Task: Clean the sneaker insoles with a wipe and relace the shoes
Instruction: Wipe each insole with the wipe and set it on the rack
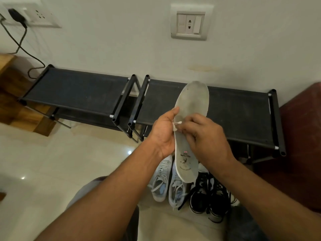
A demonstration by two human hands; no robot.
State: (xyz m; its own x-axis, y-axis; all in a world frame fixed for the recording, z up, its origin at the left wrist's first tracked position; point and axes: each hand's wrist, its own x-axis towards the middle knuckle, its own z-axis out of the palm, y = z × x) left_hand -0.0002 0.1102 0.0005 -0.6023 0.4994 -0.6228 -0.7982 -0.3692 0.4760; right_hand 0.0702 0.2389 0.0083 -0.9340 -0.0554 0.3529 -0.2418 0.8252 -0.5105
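Grey-white foam, long and flat: one worn sneaker insole [189,129] is up in front of the head camera, toe pointing away toward the wall, printed heel toward the person. The left hand [164,134] clamps its left edge at mid-length, thumb on the face. The right hand [205,138] is curled over the middle from the other side, pinching a small crumpled white wipe [177,125] against the face. The wipe sits between the two hands, so the next stroke, by my reading, runs along the long axis. Down on the pale tiled floor [43,162]: two light-blue laced sneakers [166,185], two black-and-white sneakers [210,195]. Two black fabric shoe racks [78,91] stand against the wall.
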